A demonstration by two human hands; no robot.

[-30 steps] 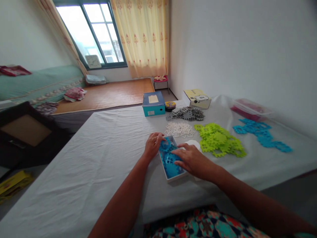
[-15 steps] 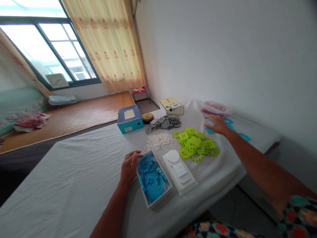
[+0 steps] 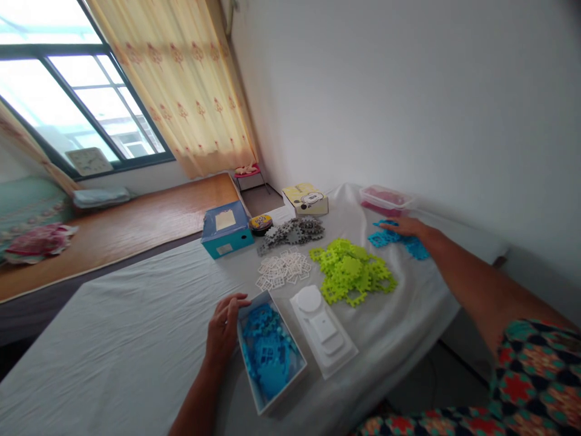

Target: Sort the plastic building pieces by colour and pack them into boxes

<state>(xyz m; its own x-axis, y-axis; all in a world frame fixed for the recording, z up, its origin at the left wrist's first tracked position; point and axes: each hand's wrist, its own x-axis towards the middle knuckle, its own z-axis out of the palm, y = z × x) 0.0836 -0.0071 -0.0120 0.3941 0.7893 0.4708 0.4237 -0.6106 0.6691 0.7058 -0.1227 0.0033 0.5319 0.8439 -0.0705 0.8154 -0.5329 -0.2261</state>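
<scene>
Two-handed: resting half-open left grip (image 3: 224, 318) against box (image 3: 282, 389), laying right grip (image 3: 406, 226) over blue pieces (image 3: 382, 240) on desk (image 3: 136, 339), with closure and hold impossible to tell.

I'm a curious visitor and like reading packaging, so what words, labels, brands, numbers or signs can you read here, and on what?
None can be read for certain.
Yellow box: dark lettering on top, too small to read.
Tin: bright print on its lid, too blurred.
Blue box: pale patch on top and white label on the side, both illegible.
Clock: dial marks too faint to read.
</scene>
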